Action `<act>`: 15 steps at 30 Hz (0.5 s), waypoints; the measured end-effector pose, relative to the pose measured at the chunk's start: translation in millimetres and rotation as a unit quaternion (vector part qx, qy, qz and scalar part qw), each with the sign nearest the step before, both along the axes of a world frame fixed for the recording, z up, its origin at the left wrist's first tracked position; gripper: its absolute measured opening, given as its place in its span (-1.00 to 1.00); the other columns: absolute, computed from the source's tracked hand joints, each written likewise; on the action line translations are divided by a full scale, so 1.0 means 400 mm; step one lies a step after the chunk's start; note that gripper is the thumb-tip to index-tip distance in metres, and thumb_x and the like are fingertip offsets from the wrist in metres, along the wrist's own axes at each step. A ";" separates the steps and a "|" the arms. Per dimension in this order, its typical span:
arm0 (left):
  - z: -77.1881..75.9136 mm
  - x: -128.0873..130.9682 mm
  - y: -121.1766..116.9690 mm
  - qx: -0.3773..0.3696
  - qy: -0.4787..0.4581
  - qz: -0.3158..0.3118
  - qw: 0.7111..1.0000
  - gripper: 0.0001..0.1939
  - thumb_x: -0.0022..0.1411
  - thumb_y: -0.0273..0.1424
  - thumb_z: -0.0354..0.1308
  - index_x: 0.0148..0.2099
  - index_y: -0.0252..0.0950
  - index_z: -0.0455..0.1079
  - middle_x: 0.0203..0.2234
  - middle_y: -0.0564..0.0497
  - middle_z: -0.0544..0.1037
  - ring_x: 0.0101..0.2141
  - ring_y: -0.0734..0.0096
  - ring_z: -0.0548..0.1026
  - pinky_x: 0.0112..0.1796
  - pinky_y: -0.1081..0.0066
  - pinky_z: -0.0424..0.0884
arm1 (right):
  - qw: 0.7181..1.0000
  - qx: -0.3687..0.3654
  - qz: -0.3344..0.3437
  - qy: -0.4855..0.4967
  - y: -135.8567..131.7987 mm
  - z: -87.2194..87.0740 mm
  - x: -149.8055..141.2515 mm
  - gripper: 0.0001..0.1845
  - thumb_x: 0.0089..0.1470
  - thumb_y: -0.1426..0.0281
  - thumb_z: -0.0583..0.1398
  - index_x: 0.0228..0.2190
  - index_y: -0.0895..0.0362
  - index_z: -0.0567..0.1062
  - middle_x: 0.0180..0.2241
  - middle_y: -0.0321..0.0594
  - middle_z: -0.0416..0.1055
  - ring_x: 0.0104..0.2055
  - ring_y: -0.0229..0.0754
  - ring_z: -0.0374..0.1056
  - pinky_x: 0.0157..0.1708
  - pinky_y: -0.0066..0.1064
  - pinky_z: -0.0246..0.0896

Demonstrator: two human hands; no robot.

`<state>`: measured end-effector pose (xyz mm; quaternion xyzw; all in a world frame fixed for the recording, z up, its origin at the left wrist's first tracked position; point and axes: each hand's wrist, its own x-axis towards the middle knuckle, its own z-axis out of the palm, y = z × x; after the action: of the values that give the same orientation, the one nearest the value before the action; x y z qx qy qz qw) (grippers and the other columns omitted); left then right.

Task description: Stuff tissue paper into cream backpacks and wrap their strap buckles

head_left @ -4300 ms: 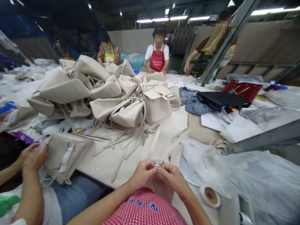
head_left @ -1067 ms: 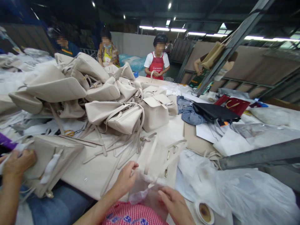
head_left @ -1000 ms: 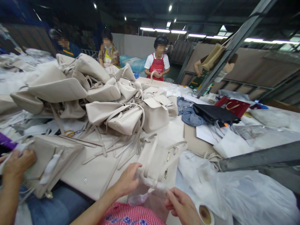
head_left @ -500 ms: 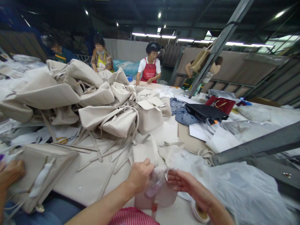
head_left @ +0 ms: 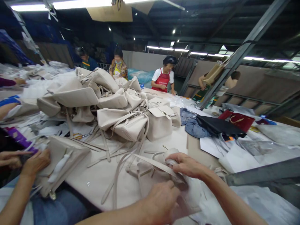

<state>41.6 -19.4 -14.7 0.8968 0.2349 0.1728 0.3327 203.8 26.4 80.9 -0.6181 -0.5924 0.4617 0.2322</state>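
Note:
A cream handbag (head_left: 145, 179) lies tilted on the table right in front of me, its long strap looping out to the left. My right hand (head_left: 187, 164) is closed at the bag's upper right, thumb and fingers pinched on crumpled, see-through wrapping (head_left: 172, 161). Low across the bag's front is my left hand (head_left: 161, 198), touching or just over it. Its fingers are partly hidden and smeared by motion, so their grip does not show. Beyond my hands, a small metal clasp (head_left: 165, 147) and a strap end lie near the bag's top.
A heap of cream bags (head_left: 124, 125) fills the table ahead. At left, a co-worker's hand (head_left: 37, 161) rests on another cream bag (head_left: 77, 153). Scissors (head_left: 78, 136) lie between. To the right are dark cloth (head_left: 215, 125), clear plastic (head_left: 264, 200) and a slanting metal post (head_left: 243, 50).
My right hand has gone from flat and open to pinching the wrapping. My left hand has moved down and right across the handbag, which is now turned with its strap leftward. The view has swung left.

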 end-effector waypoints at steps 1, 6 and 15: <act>-0.004 -0.029 0.012 -0.030 0.013 0.021 0.999 -0.83 0.17 -0.41 0.08 -0.16 -0.23 0.38 -0.27 -0.13 0.49 -0.29 0.14 0.43 -0.27 0.29 0.30 | 0.999 -0.008 0.029 -0.013 0.008 0.010 0.002 -0.76 -0.43 0.57 0.12 -0.65 0.12 0.55 -0.70 -0.40 0.35 -0.57 -0.28 0.16 -0.57 -0.50 -0.05; -0.036 -0.139 0.083 -0.087 0.119 0.241 0.959 -0.76 0.19 -0.39 0.02 -0.09 -0.29 0.34 -0.18 -0.16 0.50 -0.12 0.11 0.43 -0.13 0.25 0.29 | 0.976 -0.049 0.184 -0.104 0.035 0.051 -0.011 -0.63 -0.28 0.52 0.11 -0.39 0.12 0.61 -0.58 -0.39 0.38 -0.52 -0.30 0.17 -0.54 -0.53 -0.01; -0.146 -0.100 0.165 -0.219 0.013 0.389 0.895 -0.68 0.03 -0.17 0.21 -0.22 -0.26 0.37 -0.39 -0.08 0.54 -0.26 0.13 0.51 -0.31 0.36 0.27 | 0.937 0.013 0.265 -0.229 0.092 0.023 -0.130 -0.70 -0.22 0.43 0.20 -0.35 0.11 0.61 -0.55 -0.36 0.40 -0.48 -0.28 0.23 -0.52 -0.54 0.02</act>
<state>1.7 46.6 -73.2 0.6402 0.6011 0.2210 0.4242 151.8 63.0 89.9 -0.5246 -0.7777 0.3448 -0.0325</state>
